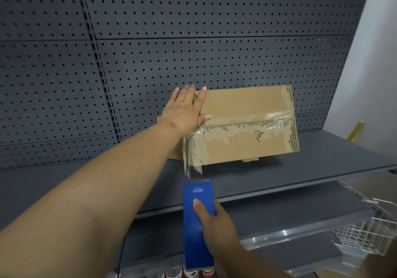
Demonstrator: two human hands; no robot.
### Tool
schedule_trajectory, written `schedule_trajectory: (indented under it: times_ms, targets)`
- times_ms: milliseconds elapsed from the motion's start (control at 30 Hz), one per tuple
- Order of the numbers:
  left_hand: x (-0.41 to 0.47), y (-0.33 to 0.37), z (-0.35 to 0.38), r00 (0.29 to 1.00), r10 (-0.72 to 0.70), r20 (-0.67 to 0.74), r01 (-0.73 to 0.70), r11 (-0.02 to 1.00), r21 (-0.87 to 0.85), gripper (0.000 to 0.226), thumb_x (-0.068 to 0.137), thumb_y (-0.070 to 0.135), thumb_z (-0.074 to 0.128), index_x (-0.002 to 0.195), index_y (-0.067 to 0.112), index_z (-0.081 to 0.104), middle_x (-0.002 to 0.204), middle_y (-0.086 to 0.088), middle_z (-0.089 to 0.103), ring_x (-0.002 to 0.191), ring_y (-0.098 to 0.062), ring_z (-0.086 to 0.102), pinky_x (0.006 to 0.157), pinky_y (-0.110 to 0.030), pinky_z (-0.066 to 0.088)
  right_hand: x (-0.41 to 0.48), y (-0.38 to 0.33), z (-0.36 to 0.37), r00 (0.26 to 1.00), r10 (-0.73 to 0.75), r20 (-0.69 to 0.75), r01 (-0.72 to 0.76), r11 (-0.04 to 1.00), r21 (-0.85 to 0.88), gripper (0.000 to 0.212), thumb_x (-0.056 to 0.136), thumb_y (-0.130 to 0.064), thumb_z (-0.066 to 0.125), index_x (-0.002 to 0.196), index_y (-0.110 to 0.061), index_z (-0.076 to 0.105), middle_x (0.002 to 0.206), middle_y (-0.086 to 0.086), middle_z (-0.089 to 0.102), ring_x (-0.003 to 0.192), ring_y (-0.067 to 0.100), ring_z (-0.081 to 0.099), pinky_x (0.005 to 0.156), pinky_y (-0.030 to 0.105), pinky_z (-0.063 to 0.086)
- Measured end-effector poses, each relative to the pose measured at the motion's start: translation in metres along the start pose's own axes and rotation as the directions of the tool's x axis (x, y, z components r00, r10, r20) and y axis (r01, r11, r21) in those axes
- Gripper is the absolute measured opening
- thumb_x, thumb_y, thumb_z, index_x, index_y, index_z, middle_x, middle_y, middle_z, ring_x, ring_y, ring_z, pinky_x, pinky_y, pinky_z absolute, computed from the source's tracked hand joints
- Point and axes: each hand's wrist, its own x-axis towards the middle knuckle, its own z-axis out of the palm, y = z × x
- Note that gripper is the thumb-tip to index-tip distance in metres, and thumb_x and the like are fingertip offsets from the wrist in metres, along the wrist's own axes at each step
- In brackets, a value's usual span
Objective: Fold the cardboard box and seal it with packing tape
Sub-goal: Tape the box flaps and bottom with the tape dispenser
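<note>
Pressing: left hand [186, 110] lies flat on box [247, 125], palm down on its top-left corner.
L fingers [191, 92]: spread wide & straight, nothing gripped; tips reach box's back edge, thumb along the seam.
R hand [214, 222]: wrapped round blue dispenser [198, 224], thumb on its upper face, other fingers hidden behind it.
R grip: clenched on dispenser, held lengthwise, nose toward box.
Tape [192, 161]: clear strip runs from dispenser nose up over box's front-left edge, then under L palm; taut-ish, wrinkled near the corner.
Box: closed, flaps meet at a seam across the top; old clear tape along seam, w/ torn paper patches below it.
Box place: on upper shelf [322, 155], towards its back, against pegboard [193, 41]; front shelf edge well clear of box.
Dispenser place: off the shelf, in the air in front of its front edge, below-left of box.
Lower right: white wire basket [365, 234] on lower shelf, apart from both hands.
Bottom edge: red labels under dispenser, too cut off to read.
</note>
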Motion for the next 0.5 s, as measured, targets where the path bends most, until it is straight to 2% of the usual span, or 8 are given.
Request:
schedule_trajectory:
  times_ms: [67,133,333,433,500]
  targets:
    - [0.000,0.000,-0.001,1.000,-0.005,-0.006,0.005,1.000,-0.001,0.076,0.092,0.058,0.019,0.146,0.016,-0.014,0.156,-0.017,0.004,0.145,-0.029,0.000,0.118,-0.043,0.000,-0.006,0.005,-0.003,1.000,0.010,-0.001,-0.010,1.000,0.018,0.033,0.090,-0.039,0.059,0.120,-0.026,0.058,0.102,-0.005,0.069,0.091,0.013,0.066,0.069,0.022,0.050]
    - [0.000,0.001,-0.002,1.000,-0.012,-0.006,0.012,1.000,-0.007,0.076,0.092,0.058,0.020,0.146,0.017,-0.014,0.156,-0.016,0.004,0.145,-0.029,-0.001,0.118,-0.043,0.000,-0.006,0.004,-0.004,0.999,0.033,0.010,-0.034,0.999,0.031,0.031,0.090,-0.039,0.058,0.117,-0.025,0.059,0.102,-0.004,0.069,0.091,0.015,0.066,0.067,0.022,0.050]
    - [-0.001,0.003,-0.006,0.999,-0.027,0.022,0.028,0.999,-0.036,0.076,0.092,0.058,0.021,0.147,0.018,-0.012,0.156,-0.015,0.006,0.145,-0.029,-0.002,0.118,-0.043,-0.001,0.002,-0.013,-0.005,0.994,0.106,0.014,-0.107,0.992,0.069,0.035,0.092,-0.038,0.057,0.120,-0.017,0.060,0.109,0.002,0.067,0.099,0.022,0.063,0.082,0.033,0.050]
    - [-0.002,0.003,-0.006,1.000,-0.027,0.016,0.027,0.999,-0.027,0.077,0.091,0.060,0.023,0.148,0.018,-0.009,0.149,-0.017,0.019,0.142,-0.034,0.010,0.118,-0.044,0.003,0.012,-0.021,-0.006,0.994,0.105,0.027,-0.106,0.994,0.032,0.042,0.091,-0.040,0.057,0.122,-0.012,0.059,0.114,0.007,0.066,0.105,0.028,0.062,0.094,0.042,0.051]
    - [-0.002,0.002,-0.007,1.000,-0.022,0.016,0.022,0.999,-0.025,0.078,0.091,0.060,0.024,0.148,0.017,-0.008,0.142,-0.016,0.026,0.136,-0.034,0.021,0.117,-0.043,0.009,0.019,-0.028,-0.008,0.995,0.101,0.022,-0.101,0.995,-0.016,0.048,0.091,-0.042,0.057,0.124,-0.009,0.056,0.119,0.009,0.063,0.107,0.030,0.060,0.094,0.042,0.050]
